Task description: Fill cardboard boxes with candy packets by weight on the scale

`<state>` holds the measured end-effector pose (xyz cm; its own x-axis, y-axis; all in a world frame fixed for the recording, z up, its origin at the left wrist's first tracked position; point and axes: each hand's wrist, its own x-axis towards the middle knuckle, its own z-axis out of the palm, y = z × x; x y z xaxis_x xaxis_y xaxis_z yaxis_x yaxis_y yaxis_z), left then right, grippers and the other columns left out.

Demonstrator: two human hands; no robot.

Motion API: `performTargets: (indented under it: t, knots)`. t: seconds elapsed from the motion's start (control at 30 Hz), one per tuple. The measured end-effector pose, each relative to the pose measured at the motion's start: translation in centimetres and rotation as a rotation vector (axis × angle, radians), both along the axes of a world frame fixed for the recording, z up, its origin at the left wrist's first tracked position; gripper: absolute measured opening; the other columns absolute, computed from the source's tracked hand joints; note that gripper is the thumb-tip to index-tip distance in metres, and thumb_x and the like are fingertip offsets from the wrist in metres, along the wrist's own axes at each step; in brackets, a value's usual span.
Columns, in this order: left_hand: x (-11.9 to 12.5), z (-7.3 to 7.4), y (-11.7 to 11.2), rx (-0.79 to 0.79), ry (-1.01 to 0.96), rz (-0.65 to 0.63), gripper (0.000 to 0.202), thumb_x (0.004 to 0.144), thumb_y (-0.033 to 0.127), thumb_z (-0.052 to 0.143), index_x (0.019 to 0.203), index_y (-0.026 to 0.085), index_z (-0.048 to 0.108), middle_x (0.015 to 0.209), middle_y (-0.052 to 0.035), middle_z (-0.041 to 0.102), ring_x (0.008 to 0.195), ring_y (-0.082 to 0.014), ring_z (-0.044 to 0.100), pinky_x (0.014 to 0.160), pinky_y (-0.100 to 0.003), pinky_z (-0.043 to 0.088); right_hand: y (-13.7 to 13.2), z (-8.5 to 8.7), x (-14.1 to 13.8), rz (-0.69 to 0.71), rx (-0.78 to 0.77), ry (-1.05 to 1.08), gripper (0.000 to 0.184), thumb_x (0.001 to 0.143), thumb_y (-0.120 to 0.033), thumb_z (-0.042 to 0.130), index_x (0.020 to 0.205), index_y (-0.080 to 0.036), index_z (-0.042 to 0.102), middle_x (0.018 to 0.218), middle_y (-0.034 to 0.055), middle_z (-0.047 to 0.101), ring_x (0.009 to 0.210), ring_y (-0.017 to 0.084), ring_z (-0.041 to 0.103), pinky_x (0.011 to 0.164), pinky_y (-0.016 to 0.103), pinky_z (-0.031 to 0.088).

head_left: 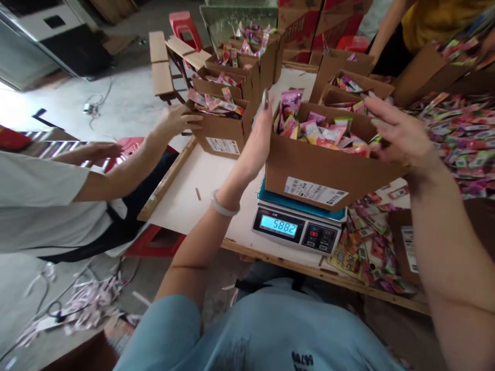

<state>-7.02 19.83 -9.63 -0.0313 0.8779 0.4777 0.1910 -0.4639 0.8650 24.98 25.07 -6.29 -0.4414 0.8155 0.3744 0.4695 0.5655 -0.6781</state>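
A cardboard box (320,170) full of small colourful packets (320,131) sits on a digital scale (296,229) whose display reads 5882. My left hand (258,141) rests flat against the box's left side, fingers stretched upward. Over the box's right rim, my right hand (402,131) hovers with its fingers spread and nothing in them.
A co-worker in a white shirt at the left has a hand (176,121) on another filled box (222,129). More filled boxes (235,67) stand behind. Loose packets (464,139) cover the table's right side. Another person (425,20) stands at the far right. Paper scraps (85,304) litter the floor.
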Motion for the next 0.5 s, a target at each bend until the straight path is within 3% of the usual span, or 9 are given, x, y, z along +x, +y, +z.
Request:
performTargets:
  t: [0.1,0.23,0.37,0.43,0.5]
  knots:
    - [-0.3,1.1,-0.1,0.048,0.045,-0.087,0.059,0.103,0.054,0.048,0.161,0.042,0.045,0.173,0.0130,0.038,0.169,-0.0255,0.017,0.140,-0.038,0.014,-1.5,-0.6,-1.2,0.101,0.133,-0.084,0.066,0.100,-0.069,0.054,0.155,-0.034,0.055,0.169,-0.0032,0.041,0.161,0.023,0.036,0.140,0.047,0.023]
    - [-0.9,0.3,-0.8,0.002,0.081,-0.132,0.057,0.100,0.038,0.050,0.156,0.034,0.054,0.170,0.0102,0.046,0.169,-0.0288,0.017,0.140,-0.042,0.011,-2.8,-2.5,-2.0,0.057,0.266,-0.105,0.070,0.103,-0.067,0.051,0.162,-0.029,0.048,0.173,0.0021,0.032,0.163,0.028,0.031,0.140,0.051,0.022]
    - [-1.4,0.2,-1.4,-0.051,0.053,-0.137,0.056,0.099,0.035,0.052,0.154,0.031,0.056,0.170,0.0061,0.047,0.168,-0.0308,0.019,0.140,-0.044,0.011,-2.3,-1.6,-1.8,0.078,0.142,-0.048,0.064,0.103,-0.058,0.058,0.158,-0.025,0.054,0.173,0.0031,0.033,0.164,0.024,0.028,0.140,0.046,0.019]
    - [-1.5,0.9,-1.6,-0.056,0.049,-0.138,0.056,0.098,0.036,0.054,0.154,0.031,0.056,0.170,0.0057,0.046,0.168,-0.0304,0.021,0.140,-0.043,0.013,-2.2,-1.7,-0.6,0.085,0.075,0.104,0.059,0.108,-0.054,0.049,0.159,-0.027,0.050,0.173,0.0020,0.033,0.163,0.018,0.032,0.138,0.041,0.025]
    - [-1.5,1.7,-1.6,-0.054,0.040,-0.136,0.057,0.098,0.038,0.056,0.154,0.032,0.056,0.171,0.0055,0.045,0.168,-0.0289,0.023,0.139,-0.041,0.016,-2.5,-3.5,1.2,-0.125,0.027,0.159,0.056,0.114,-0.048,0.027,0.160,-0.024,0.048,0.174,0.0031,0.031,0.157,0.010,0.040,0.128,0.031,0.039]
